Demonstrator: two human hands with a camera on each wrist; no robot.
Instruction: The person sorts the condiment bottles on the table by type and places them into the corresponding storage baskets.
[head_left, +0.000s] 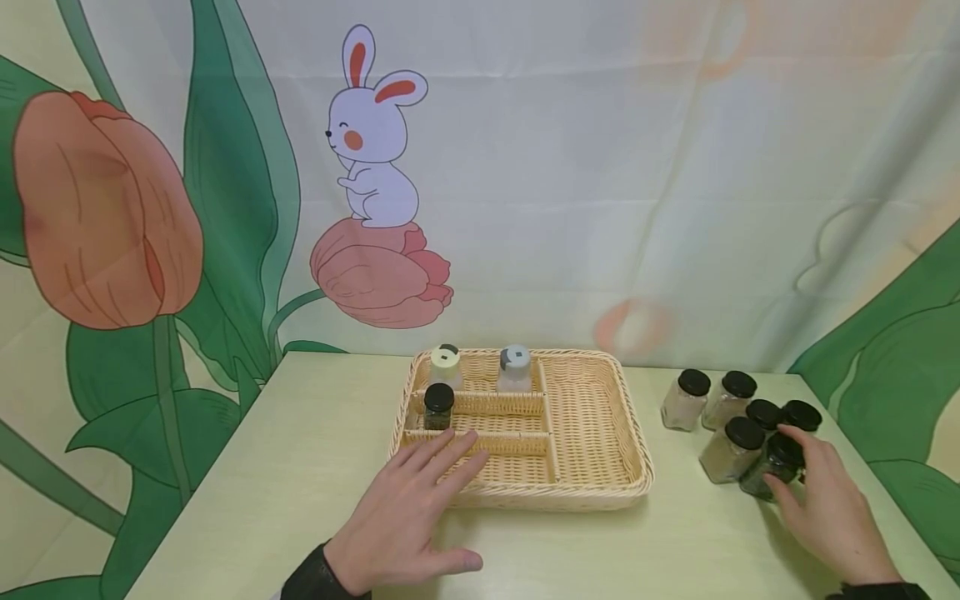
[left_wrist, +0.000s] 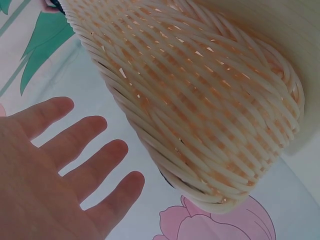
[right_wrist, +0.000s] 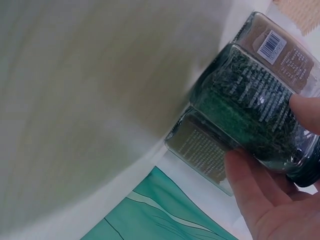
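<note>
My right hand [head_left: 832, 508] holds a glass jar of dark green dried herbs [head_left: 768, 479] with a black lid, thumb on one side and fingers on the other. The herb jar [right_wrist: 250, 95] stands among other black-lidded spice jars; a jar of brownish powder [head_left: 726, 454] is just left of it. My left hand [head_left: 408, 508] is spread, palm down, over the front left rim of a wicker basket [head_left: 525, 496]. In the left wrist view the fingers of the left hand [left_wrist: 65, 175] are straight and apart, beside the basket wall.
Inside the basket, a yellow-topped shaker [head_left: 446, 367] and a grey-topped shaker [head_left: 514, 371] stand in the back left compartment. A black-lidded jar [head_left: 438, 408] sits in the middle one. Two pale-filled jars, one a whitish jar [head_left: 682, 407], stand behind the right-hand group. A printed curtain [head_left: 525, 208] hangs behind the table.
</note>
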